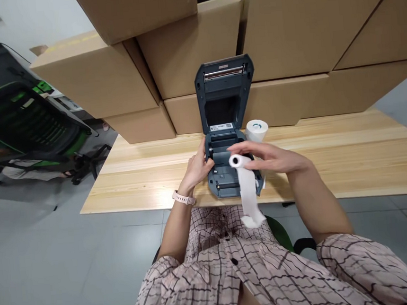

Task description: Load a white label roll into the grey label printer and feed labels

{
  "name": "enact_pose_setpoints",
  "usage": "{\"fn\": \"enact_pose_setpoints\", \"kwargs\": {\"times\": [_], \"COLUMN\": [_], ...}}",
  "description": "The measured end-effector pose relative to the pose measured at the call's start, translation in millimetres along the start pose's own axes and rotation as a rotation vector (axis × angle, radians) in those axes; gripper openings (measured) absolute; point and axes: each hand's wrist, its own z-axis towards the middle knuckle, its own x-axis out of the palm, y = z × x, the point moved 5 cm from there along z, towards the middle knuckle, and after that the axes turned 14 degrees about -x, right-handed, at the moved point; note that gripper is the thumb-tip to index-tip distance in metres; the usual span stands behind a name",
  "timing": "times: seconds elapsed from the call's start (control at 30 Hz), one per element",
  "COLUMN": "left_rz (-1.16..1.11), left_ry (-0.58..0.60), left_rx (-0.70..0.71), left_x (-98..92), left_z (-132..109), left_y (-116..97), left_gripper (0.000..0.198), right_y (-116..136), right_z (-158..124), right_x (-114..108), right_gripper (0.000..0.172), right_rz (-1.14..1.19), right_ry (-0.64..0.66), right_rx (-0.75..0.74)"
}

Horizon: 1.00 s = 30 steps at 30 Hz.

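Note:
A dark grey label printer [221, 108] sits on the wooden table [350, 158] with its lid swung open and upright. My right hand [268, 157] is closed round a small, nearly used-up paper roll [237, 161] just above the printer's open bay; a strip of white paper [249, 196] hangs from it past the table's front edge. My left hand [198, 167] rests against the printer's left side, fingers curled on its edge. A full white paper roll [256, 130] stands on the table just right of the printer, behind my right hand.
Large cardboard boxes [303, 34] are stacked along the back of the table behind the printer. A black and green office chair [26, 125] stands on the grey floor at the left. Bare table surface lies to either side of the printer.

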Motion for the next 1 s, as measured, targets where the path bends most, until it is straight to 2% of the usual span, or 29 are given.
{"fn": "enact_pose_setpoints", "kwargs": {"times": [0.07, 0.17, 0.27, 0.37, 0.47, 0.57, 0.67, 0.73, 0.83, 0.9, 1.0], "left_rz": [-0.002, -0.022, -0.069, -0.155, -0.240, -0.276, -0.301, -0.312, -0.341, -0.384, -0.476], "left_ry": [-0.014, -0.012, -0.002, 0.010, 0.036, 0.055, 0.063, 0.066, 0.084, 0.110, 0.157], "left_rx": [-0.006, -0.011, -0.023, -0.013, 0.011, 0.011, 0.018, 0.018, 0.003, -0.006, -0.019], "left_x": [0.6, 0.8, 1.1, 1.7, 2.3, 2.5, 2.7, 3.4, 5.7, 7.3, 9.4], "left_z": [-2, -4, -5, -4, 0, 3, 4, 4, 4, 5, 8], "left_y": [1, 0, 0, 2, 7, 13, 16, 16, 17, 19, 22], "left_gripper": [0.089, 0.087, 0.087, 0.087, 0.086, 0.088, 0.089, 0.088, 0.087, 0.088, 0.091], "right_y": [8, 10, -10, -45, -80, -101, -101, -94, -83, -81, -92], "right_z": [-31, -89, -139, -162, -164, -159, -164, -170, -172, -159, -118], "right_x": [-15, -37, -51, -58, -57, -46, -38, -39, -59, -79, -100], "right_gripper": [0.064, 0.064, 0.063, 0.067, 0.068, 0.070, 0.083, 0.094, 0.087, 0.080, 0.093], "right_rz": [0.111, 0.063, 0.012, 0.072, 0.163, 0.230, 0.276, 0.306, 0.321, 0.267, 0.172], "right_ry": [-0.181, -0.448, -0.594, -0.662, -0.732, -0.727, -0.674, -0.653, -0.715, -0.723, -0.545], "right_rx": [-0.055, -0.066, 0.137, 0.286, 0.325, 0.383, 0.486, 0.530, 0.513, 0.483, 0.498]}}
